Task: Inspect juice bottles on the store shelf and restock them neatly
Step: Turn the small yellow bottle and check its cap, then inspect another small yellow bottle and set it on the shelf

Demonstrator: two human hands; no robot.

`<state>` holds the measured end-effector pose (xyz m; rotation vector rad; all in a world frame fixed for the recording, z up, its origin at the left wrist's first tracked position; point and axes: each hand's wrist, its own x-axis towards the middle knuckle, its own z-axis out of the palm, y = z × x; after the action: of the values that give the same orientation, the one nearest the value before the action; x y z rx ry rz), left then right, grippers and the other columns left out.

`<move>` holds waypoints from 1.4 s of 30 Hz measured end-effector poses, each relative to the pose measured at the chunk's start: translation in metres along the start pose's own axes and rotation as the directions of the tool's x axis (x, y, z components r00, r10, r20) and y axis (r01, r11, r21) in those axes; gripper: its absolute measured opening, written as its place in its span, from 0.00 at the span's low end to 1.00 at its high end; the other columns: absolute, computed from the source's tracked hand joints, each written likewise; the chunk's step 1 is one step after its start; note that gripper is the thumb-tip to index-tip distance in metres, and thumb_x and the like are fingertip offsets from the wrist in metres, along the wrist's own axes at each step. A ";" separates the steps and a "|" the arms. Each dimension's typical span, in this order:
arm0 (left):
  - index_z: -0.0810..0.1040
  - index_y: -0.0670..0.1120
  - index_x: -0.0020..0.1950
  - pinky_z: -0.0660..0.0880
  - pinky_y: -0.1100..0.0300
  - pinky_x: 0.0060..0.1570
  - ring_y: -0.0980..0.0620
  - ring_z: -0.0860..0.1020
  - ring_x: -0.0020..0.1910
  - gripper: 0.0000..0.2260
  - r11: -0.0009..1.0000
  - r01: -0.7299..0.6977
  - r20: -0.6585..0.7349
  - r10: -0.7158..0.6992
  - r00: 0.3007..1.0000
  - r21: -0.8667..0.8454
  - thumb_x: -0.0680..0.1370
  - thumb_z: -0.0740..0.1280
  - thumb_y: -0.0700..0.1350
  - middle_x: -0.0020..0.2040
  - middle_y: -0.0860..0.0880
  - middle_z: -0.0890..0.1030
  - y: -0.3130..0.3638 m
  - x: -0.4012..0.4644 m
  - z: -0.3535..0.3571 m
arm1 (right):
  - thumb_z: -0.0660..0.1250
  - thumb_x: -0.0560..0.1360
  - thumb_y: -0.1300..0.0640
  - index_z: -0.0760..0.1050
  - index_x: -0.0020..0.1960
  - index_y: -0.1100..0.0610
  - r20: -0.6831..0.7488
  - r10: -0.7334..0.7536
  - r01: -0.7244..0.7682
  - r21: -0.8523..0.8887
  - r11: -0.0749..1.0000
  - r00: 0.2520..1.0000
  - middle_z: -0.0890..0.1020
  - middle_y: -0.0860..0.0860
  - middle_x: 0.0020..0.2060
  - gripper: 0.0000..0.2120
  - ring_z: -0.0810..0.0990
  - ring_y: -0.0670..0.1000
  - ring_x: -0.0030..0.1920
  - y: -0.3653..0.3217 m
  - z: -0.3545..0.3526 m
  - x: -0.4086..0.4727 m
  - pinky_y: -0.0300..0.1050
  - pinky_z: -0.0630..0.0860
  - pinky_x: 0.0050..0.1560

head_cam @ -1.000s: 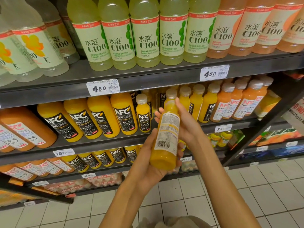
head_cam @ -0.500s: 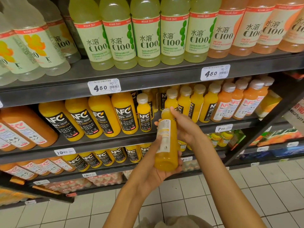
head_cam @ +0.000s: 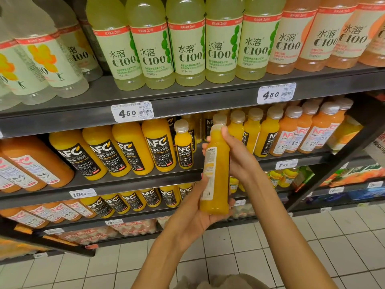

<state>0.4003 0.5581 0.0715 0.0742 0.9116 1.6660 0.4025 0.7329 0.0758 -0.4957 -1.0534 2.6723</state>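
Bottle (head_cam: 216,174) upright in front of mid shelf (head_cam: 125,180): left hand (head_cam: 193,217) cups base, right hand (head_cam: 237,157) pinches neck, prob. to turn label for check before restocking.

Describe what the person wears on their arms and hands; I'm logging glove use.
Nothing: the left hand and right hand are bare, without gloves, rings or a watch. Both forearms are uncovered, with no sleeve in view.
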 end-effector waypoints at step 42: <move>0.61 0.40 0.63 0.79 0.60 0.38 0.47 0.81 0.43 0.24 0.987 -0.030 -0.550 0.114 0.827 0.159 0.74 0.71 0.39 0.56 0.33 0.78 0.011 0.160 -0.063 | 0.77 0.68 0.59 0.72 0.61 0.58 0.172 -0.523 0.283 -0.949 0.139 0.835 0.79 0.53 0.56 0.24 0.77 0.51 0.57 0.009 -0.007 0.058 0.48 0.76 0.55</move>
<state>0.3086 0.6613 -0.0313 -0.3051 1.4881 1.7191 0.3508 0.7500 0.0520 -0.5103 -2.2902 1.1327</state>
